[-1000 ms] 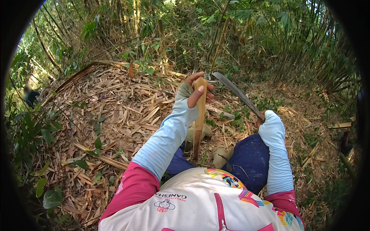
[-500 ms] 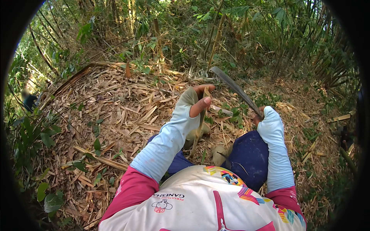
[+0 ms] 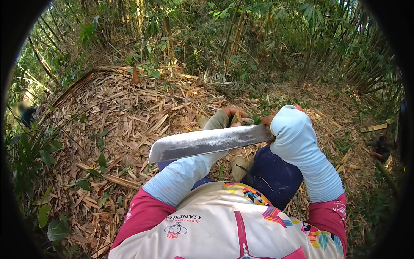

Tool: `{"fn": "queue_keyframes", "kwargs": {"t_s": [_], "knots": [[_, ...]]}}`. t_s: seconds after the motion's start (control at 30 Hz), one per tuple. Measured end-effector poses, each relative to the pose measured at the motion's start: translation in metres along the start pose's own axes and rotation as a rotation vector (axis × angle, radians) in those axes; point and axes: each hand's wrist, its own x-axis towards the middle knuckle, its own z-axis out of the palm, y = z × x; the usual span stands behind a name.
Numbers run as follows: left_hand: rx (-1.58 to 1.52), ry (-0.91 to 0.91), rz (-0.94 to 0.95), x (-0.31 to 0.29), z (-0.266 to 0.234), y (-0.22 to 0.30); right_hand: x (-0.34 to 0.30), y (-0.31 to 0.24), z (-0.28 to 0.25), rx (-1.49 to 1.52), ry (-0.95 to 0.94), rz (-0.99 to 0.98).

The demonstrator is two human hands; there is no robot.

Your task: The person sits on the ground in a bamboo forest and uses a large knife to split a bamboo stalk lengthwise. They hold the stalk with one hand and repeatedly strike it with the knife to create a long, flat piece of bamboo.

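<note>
My right hand (image 3: 269, 119) is wrapped round the grip of a machete (image 3: 207, 143), its wide grey blade lying level and pointing left. The blade passes over my left wrist and hides part of it; whether they touch I cannot tell. Just beyond the blade, my left hand (image 3: 233, 113) pinches a dry brown strip (image 3: 238, 116), only its top end showing. Light-blue sleeves reach over both wrists, the left one stained near the hand. Below the hands is my bent knee in dark blue trousers (image 3: 276, 179).
Dry bamboo leaves (image 3: 125, 114) cover the ground, with a split bamboo piece (image 3: 114, 178) at left. Bamboo stems and green shrubs (image 3: 198, 39) stand thick at the back. Another person (image 3: 27, 115) is at the far left edge. A cut pole (image 3: 374, 127) lies at right.
The machete has swung from pointing up and away to lying level, leftward across my left wrist. My right hand has turned over and moved slightly left; my left hand has lowered a little.
</note>
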Motion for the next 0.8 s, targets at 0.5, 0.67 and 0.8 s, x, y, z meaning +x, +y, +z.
{"fn": "queue_keyframes", "kwargs": {"t_s": [0.5,0.67,0.8], "knots": [[-0.049,-0.041,-0.016,-0.009,0.015,-0.010,0.003,-0.010,-0.020,-0.097,-0.267,0.047],[-0.051,-0.048,-0.008,-0.013,0.023,-0.006,0.000,-0.009,-0.019,-0.101,-0.259,0.060],[0.051,-0.057,0.113,-0.014,0.026,-0.009,-0.002,-0.005,-0.018,-0.136,-0.228,0.052]]}}
